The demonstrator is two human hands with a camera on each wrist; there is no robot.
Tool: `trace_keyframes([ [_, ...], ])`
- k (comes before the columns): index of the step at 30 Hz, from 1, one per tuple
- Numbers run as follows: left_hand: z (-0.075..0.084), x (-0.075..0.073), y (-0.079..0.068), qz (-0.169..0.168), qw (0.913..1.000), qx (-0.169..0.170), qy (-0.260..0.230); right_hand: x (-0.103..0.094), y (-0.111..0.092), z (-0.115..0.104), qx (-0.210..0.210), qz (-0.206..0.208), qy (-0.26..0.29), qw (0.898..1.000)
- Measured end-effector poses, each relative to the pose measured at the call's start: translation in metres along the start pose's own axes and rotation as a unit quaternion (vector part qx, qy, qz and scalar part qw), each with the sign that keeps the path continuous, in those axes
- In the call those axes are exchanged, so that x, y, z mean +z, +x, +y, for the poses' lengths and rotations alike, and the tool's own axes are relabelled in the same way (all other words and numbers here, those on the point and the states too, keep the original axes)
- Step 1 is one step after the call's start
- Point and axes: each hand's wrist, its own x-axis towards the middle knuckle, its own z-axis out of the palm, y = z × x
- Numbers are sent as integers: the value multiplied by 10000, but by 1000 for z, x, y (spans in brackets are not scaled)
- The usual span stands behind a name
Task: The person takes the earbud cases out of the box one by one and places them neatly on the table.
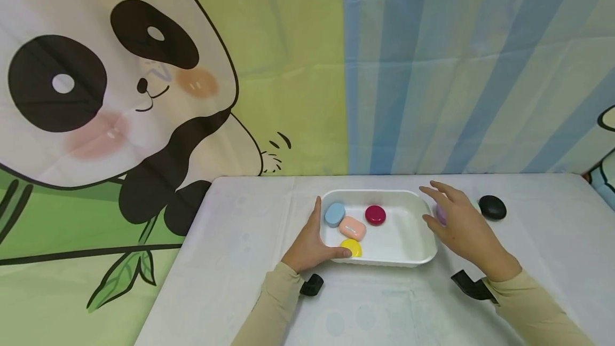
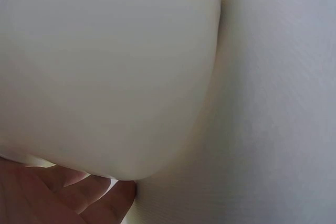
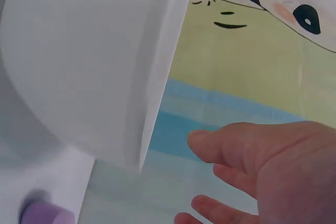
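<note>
A white rectangular plastic tray (image 1: 401,236) is clasped by the left hand (image 1: 309,245), apparently for steadiness; nothing is held by the spread right hand (image 1: 465,229).

The person is wearing long, plain khaki-beige sleeves, the left sleeve (image 1: 271,303) and the right sleeve (image 1: 538,308) both reaching the wrists and showing soft creases. Each wrist is carrying a small black device on the side facing the other arm: the left device (image 1: 313,285) is looking compact and blocky, the right device (image 1: 473,286) longer and angular. Past the cuffs, the left hand (image 1: 313,242) and right hand (image 1: 463,226) are showing bare.
</note>
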Motion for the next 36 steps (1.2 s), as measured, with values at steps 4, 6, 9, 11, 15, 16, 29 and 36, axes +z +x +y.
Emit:
trace_keyframes([
  [4,-1,0,1,6,10000,18,-1,7,2,-9,-50,-30,9,10000],
  [6,-1,0,1,6,10000,17,-9,10,4,-14,-2,-85,11,10000],
  [9,-1,-1,2,2,10000,9,-33,16,6,-21,24,-128,19,9999],
  [11,-1,-1,2,1,10000,-5,-48,20,6,-26,64,-181,47,9998],
  [15,-1,-1,1,1,10000,-23,-51,29,8,-34,183,-361,101,9991],
  [16,-1,-1,1,0,10000,-32,-44,31,8,-35,194,-389,110,9990],
  [29,0,0,2,-10,10000,-53,-65,65,13,-45,301,-552,189,9978],
  [36,0,0,1,-19,10000,-53,-58,74,19,-51,340,-707,153,9968],
])
